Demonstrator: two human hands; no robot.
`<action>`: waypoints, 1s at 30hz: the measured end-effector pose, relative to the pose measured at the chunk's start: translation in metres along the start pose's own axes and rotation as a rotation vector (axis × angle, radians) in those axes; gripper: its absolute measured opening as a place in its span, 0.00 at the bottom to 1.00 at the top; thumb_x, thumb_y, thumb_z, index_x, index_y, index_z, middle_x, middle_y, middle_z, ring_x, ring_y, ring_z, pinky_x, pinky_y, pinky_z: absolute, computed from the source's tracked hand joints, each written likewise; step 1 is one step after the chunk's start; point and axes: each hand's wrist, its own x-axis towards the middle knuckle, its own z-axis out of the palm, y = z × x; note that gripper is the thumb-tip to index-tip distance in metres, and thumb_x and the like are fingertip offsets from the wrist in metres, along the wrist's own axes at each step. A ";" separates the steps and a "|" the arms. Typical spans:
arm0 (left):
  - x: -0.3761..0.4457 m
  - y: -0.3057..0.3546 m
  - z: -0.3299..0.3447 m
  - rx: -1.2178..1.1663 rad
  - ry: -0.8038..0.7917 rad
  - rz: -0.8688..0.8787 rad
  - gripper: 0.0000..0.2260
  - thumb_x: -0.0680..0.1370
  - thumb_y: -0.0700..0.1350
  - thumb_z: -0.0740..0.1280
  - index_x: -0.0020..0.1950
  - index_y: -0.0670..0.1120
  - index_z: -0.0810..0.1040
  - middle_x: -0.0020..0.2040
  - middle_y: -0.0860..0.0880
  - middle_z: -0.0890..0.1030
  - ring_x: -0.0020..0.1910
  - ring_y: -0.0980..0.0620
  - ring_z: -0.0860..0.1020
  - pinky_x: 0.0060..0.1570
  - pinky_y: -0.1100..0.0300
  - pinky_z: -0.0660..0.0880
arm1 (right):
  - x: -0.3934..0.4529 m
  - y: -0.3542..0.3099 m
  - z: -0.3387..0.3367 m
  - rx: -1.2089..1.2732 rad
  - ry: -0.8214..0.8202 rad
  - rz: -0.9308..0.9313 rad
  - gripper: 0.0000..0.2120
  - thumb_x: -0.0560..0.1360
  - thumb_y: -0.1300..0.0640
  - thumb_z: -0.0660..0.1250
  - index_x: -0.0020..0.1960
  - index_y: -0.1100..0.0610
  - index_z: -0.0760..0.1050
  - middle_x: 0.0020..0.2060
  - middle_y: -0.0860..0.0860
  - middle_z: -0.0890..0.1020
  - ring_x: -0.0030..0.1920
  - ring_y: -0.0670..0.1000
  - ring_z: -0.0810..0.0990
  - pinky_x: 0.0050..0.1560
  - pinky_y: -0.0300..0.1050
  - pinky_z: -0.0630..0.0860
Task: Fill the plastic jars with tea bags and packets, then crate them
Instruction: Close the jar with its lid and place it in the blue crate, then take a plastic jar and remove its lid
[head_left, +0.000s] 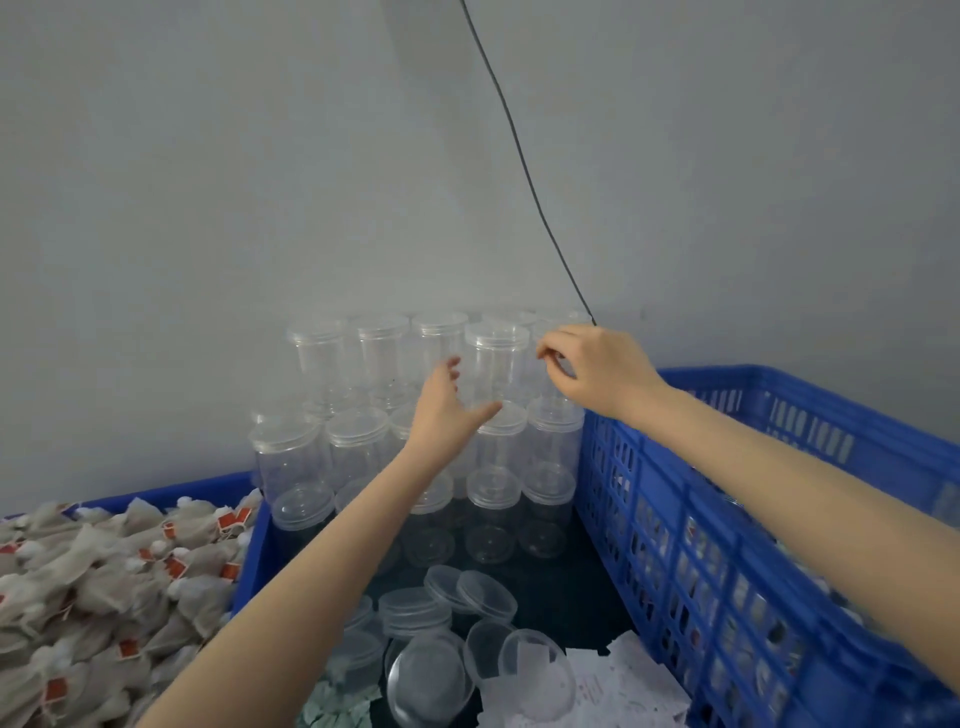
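Both bare arms reach up toward the middle of the frame, where a stack of clear plastic jars (415, 415) stands in tiers against a grey wall (208, 156). The left hand (447, 405) is spread open in front of the upper tier, fingers and thumb apart on either side of a lidded jar (496, 358) — whether it actually touches the plastic cannot be told, and it has hold of nothing. The right hand (592, 364), a little higher and to the right, has its fingers curled downward near the rim of the jar at the stack's top right; whether it pinches anything there cannot be told. At the lower left of the frame a blue bin (249, 545) is heaped with tea bags (93, 571), pale sachets with red tags. Along the right side stands a blue slatted crate (727, 519), just beside the stacked jars; its contents are too blurred to name. At the bottom centre, on a dark surface, lie loose clear lids (467, 592) and a few open jars, with white paper packets (623, 686) to their right. A thin black cable (519, 156) runs down the wall from the top centre to behind the right hand.
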 end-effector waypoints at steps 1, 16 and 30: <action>0.009 0.004 0.007 0.006 0.014 -0.004 0.40 0.71 0.48 0.75 0.76 0.43 0.56 0.71 0.45 0.65 0.69 0.48 0.66 0.66 0.54 0.67 | 0.006 -0.011 0.006 0.039 0.001 0.016 0.11 0.79 0.59 0.62 0.57 0.57 0.78 0.53 0.51 0.83 0.50 0.53 0.80 0.42 0.42 0.70; 0.052 -0.007 0.043 0.093 0.081 -0.240 0.22 0.82 0.37 0.51 0.76 0.44 0.58 0.73 0.43 0.64 0.70 0.45 0.66 0.64 0.51 0.65 | -0.013 -0.064 0.079 0.436 0.050 0.300 0.09 0.79 0.58 0.63 0.57 0.56 0.77 0.53 0.49 0.79 0.51 0.47 0.77 0.49 0.40 0.74; -0.050 -0.006 -0.042 -0.107 0.043 -0.043 0.36 0.72 0.56 0.72 0.75 0.45 0.61 0.63 0.50 0.72 0.58 0.53 0.73 0.54 0.60 0.72 | -0.043 -0.092 0.059 1.035 0.032 0.572 0.35 0.74 0.44 0.69 0.74 0.58 0.62 0.64 0.46 0.69 0.65 0.45 0.68 0.61 0.36 0.68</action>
